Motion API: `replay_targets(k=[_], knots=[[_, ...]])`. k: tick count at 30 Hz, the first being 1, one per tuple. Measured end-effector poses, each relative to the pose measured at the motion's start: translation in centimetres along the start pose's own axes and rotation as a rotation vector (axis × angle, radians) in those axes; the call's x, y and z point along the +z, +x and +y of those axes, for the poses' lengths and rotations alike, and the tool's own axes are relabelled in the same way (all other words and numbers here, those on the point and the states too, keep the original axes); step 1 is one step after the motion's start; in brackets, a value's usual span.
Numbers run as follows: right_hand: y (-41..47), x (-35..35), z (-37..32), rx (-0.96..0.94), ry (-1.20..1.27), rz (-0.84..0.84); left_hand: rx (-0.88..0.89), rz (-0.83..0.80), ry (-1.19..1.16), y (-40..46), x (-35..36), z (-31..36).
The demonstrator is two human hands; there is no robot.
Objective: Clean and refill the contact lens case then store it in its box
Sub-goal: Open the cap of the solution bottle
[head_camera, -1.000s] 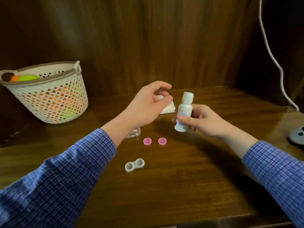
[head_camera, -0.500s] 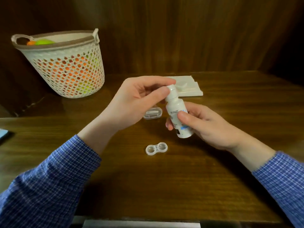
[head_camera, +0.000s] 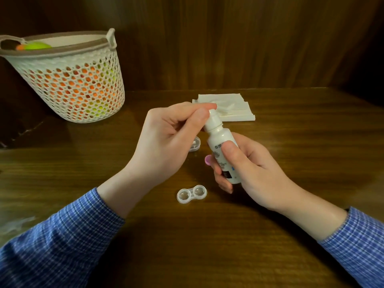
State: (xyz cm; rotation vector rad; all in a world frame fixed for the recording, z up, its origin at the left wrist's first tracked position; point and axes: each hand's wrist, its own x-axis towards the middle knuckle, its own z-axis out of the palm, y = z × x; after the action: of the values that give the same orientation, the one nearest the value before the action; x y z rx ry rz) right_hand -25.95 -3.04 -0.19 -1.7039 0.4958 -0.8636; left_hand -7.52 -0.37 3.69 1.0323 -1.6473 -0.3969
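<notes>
Pink cap (head_camera: 208, 159) newly visible beside bottle (head_camera: 222, 150)

The bottle's (head_camera: 221, 146) label print is too small to read, and the left hand (head_camera: 166, 138) covers its cap. Only an edge of 1 pink lid (head_camera: 207, 159) shows behind the right hand (head_camera: 249, 169). The left hand also hides most of a clear box (head_camera: 195, 144).

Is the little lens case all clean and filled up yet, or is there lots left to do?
Not yet. Done: the lens case lies open on the table, caps off; one pink cap peeks out behind the bottle. In hand: the right hand holds the solution bottle while the left hand pinches its top. Left: filling both wells, capping, boxing.
</notes>
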Motion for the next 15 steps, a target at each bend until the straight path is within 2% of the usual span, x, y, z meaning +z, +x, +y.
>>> replay_targets(k=[15], knots=[[-0.06, 0.11, 0.31, 0.016, 0.004, -0.019, -0.068, 0.079, -0.046, -0.86, 0.52, 0.11]])
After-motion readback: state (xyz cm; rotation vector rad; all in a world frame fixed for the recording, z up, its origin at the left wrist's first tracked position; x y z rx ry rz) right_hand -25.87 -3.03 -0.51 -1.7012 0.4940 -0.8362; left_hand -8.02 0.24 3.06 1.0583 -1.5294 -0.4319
